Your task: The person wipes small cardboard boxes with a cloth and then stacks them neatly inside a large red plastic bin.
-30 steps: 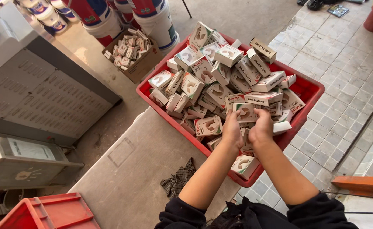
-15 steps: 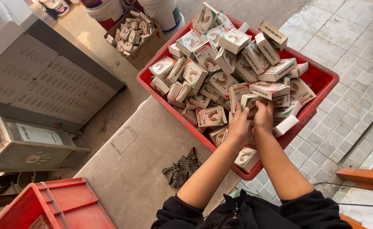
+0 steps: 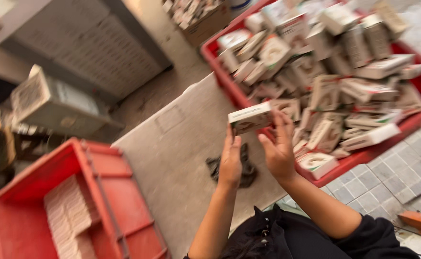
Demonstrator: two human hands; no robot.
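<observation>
My left hand (image 3: pixel 230 160) and my right hand (image 3: pixel 278 148) hold one small white carton with green and red print (image 3: pixel 250 118) between them, raised above a flat grey slab (image 3: pixel 181 148). Just to the right stands a big red crate (image 3: pixel 220 72) heaped with several more cartons of the same kind (image 3: pixel 325 76), lying at all angles. The frame is blurred by motion.
A second red crate (image 3: pixel 119 192) at lower left holds a neat row of white cartons (image 3: pixel 69 216). A dark crumpled glove or rag (image 3: pixel 243 168) lies on the slab. A cardboard box of cartons (image 3: pixel 201 19) sits at top. Grey boxes stand at left, tiled floor at right.
Both hands have lifted one carton out of the heaped crate and drawn it left, over the grey slab. The view has swung left, bringing the second red crate into sight.
</observation>
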